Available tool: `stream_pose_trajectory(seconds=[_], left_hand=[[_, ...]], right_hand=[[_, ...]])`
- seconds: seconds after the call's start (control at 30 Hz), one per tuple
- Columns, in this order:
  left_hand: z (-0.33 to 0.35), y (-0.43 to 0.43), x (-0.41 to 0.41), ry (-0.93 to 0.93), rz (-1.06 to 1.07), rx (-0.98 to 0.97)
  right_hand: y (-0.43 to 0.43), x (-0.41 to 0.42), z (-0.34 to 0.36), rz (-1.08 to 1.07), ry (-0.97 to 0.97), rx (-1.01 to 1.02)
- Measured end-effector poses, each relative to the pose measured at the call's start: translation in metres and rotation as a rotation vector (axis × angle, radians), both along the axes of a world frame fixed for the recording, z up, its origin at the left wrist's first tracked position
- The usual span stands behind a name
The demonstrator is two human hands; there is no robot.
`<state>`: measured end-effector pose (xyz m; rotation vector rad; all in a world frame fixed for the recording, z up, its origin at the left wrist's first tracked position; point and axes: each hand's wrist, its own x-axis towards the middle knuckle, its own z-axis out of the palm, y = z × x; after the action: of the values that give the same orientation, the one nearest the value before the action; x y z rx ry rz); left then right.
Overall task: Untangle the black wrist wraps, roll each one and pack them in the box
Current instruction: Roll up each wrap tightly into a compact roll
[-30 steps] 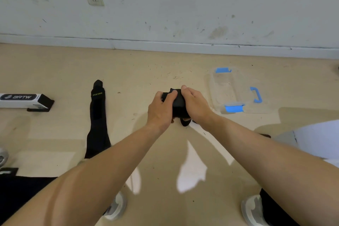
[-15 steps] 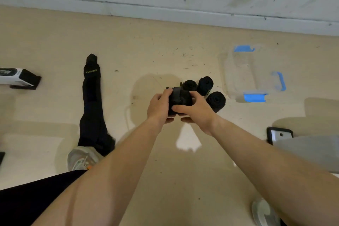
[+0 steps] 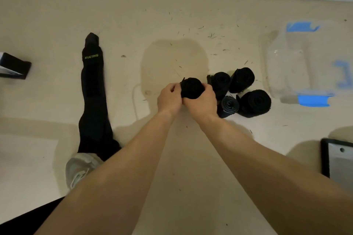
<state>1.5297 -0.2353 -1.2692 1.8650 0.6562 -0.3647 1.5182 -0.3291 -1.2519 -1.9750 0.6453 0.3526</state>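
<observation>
Left hand (image 3: 169,99) and right hand (image 3: 200,101) hold one wrap (image 3: 191,87), rolls (image 3: 241,80) just rightward.

Both bare forearms come in from the bottom edge, the left from 7 o'clock and the right from 4 o'clock, and meet just above centre. The left hand (image 3: 169,99) and right hand (image 3: 200,102) touch side by side, backs up. Their fingers curl round a rolled black wrist wrap (image 3: 191,87) at their 12 o'clock side.
</observation>
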Motion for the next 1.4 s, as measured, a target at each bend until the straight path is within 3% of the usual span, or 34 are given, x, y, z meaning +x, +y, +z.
stream_pose_trajectory(seconds=[0.23, 0.47, 0.77, 1.07, 1.4], left_hand=[[-0.031, -0.001, 0.019, 0.052, -0.083, -0.037], [-0.01, 0.03, -0.017, 0.093, 0.064, -0.021], [0.012, 0.15, -0.095, 0.238, 0.267, 0.596], [-0.025, 0.23, -0.118, 0.387, 0.395, 0.422], [-0.056, 0.208, -0.125, 0.491, 0.321, 0.394]], right_hand=[[-0.002, -0.004, -0.011, -0.069, 0.007, 0.014], [0.007, -0.05, -0.003, 0.005, 0.125, 0.043], [0.08, -0.083, -0.001, 0.364, 0.341, 0.267], [0.161, -0.098, -0.033, 0.5, 0.425, 0.377], [0.165, -0.086, -0.052, 0.317, 0.432, 0.358]])
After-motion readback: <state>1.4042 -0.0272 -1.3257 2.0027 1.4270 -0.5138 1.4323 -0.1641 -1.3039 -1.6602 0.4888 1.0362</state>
